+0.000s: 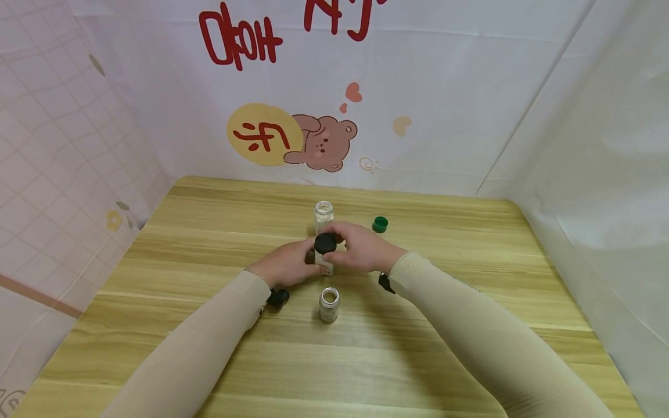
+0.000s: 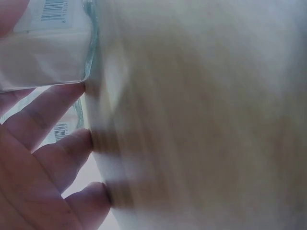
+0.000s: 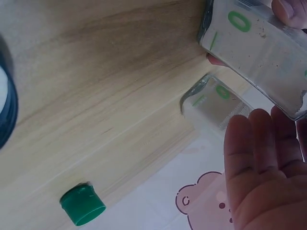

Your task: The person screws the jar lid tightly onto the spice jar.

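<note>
My left hand (image 1: pixel 287 264) grips the body of a square clear glass bottle (image 1: pixel 325 266) that holds something whitish. A round black lid (image 1: pixel 325 243) sits at its top, pinched by the thumb and fingers of my right hand (image 1: pixel 363 248). In the right wrist view the bottle (image 3: pixel 259 57) is tilted and bears a green mark, while the lid lies outside that frame. Seen from the left wrist, the bottle's base (image 2: pixel 48 60) is near the fingers. Right behind stands a second, uncapped clear bottle (image 1: pixel 323 213).
A small open glass jar (image 1: pixel 328 307) with some contents stands nearer me on the wooden table (image 1: pixel 251 360). To the right at the back lies a green cap (image 1: pixel 380 224). White printed curtains (image 1: pixel 444 116) border the table behind and on both sides.
</note>
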`<state>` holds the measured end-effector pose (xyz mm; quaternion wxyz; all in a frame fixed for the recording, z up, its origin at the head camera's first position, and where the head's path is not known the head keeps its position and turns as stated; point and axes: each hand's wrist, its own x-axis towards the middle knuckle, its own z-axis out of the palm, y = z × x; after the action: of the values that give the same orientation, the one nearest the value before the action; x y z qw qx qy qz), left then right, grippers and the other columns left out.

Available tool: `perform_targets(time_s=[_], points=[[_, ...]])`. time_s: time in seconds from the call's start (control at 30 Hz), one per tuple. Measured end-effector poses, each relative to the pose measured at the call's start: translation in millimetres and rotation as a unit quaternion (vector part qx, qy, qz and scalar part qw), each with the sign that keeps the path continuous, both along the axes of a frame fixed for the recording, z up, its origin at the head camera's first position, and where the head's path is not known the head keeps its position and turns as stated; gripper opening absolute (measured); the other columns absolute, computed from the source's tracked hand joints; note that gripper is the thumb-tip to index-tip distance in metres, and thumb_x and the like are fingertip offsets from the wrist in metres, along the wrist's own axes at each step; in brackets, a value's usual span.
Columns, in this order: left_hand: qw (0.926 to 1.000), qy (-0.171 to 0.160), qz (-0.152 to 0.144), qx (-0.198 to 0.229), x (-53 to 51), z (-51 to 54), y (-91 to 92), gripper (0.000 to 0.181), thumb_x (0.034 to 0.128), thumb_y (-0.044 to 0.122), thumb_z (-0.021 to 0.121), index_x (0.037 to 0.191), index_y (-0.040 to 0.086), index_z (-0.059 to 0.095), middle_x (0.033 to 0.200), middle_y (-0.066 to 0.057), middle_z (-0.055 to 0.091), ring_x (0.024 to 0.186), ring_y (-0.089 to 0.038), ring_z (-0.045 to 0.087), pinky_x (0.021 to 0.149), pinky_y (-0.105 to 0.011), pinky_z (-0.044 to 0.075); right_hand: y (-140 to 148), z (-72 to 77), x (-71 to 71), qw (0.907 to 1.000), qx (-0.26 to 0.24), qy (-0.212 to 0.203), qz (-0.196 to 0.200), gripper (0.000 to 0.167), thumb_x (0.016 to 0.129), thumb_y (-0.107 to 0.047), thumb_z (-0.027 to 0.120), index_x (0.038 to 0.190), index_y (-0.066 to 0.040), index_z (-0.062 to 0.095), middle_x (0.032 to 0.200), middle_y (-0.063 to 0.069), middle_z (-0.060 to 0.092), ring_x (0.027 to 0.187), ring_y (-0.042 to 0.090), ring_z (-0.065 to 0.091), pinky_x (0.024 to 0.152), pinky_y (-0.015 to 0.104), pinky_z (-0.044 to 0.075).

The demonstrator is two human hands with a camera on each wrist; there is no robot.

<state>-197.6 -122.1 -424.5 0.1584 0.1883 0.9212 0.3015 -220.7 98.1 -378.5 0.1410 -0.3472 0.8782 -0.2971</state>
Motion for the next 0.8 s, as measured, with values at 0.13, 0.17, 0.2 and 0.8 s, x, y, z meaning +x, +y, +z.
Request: perform_targets(time_s=[0.13,0.17,0.2,0.8], points=[[1.0000,-0.001,-0.002,0.001,0.1,-0.2,-0.2,0.054,0.0947,0.052,0.075,0.143,0.037,0.056,0.139,-0.002,0.067,0.127,-0.026,0.063,0.111,-0.052,0.048,1.7,0.6,1.7,0.9999,-0.009,-0.003,0.006,0.051,0.098,-0.025,0.076,0.143,-0.013,0.056,0.125,0.002,0.069,0.110,0.016,0.066,0.092,0.037,0.054],[1.0000,-0.002,-0.002,0.001,0.0,-0.4,-0.1,0.053,0.0948,0.051,0.075,0.142,0.037,0.057,0.137,-0.002,0.067,0.125,-0.026,0.063,0.110,-0.051,0.049,2.0,0.8,2.1,0.9999,-0.011,-0.004,0.009,0.051,0.098,-0.024,0.074,0.144,-0.013,0.056,0.125,0.002,0.069,0.110,0.016,0.066,0.090,0.037,0.053],[1.0000,-0.002,-0.002,0.001,-0.1,-0.6,0.0,0.051,0.0950,0.051,0.075,0.141,0.037,0.057,0.135,-0.002,0.068,0.123,-0.025,0.064,0.109,-0.051,0.049,2.4,0.5,2.2,0.9999,-0.013,-0.004,0.011,0.050,0.099,-0.024,0.072,0.145,-0.013,0.056,0.125,0.002,0.069,0.109,0.016,0.065,0.089,0.036,0.053],[1.0000,-0.006,-0.003,-0.003,0.5,0.5,0.8,0.044,0.0956,0.048,0.075,0.134,0.034,0.059,0.110,-0.002,0.068,0.103,-0.024,0.063,0.094,-0.044,0.051,2.1,-4.4,4.3,0.9996,-0.026,-0.009,-0.006,0.051,0.099,-0.022,0.070,0.147,-0.012,0.055,0.128,0.003,0.069,0.109,0.018,0.066,0.087,0.033,0.055]])
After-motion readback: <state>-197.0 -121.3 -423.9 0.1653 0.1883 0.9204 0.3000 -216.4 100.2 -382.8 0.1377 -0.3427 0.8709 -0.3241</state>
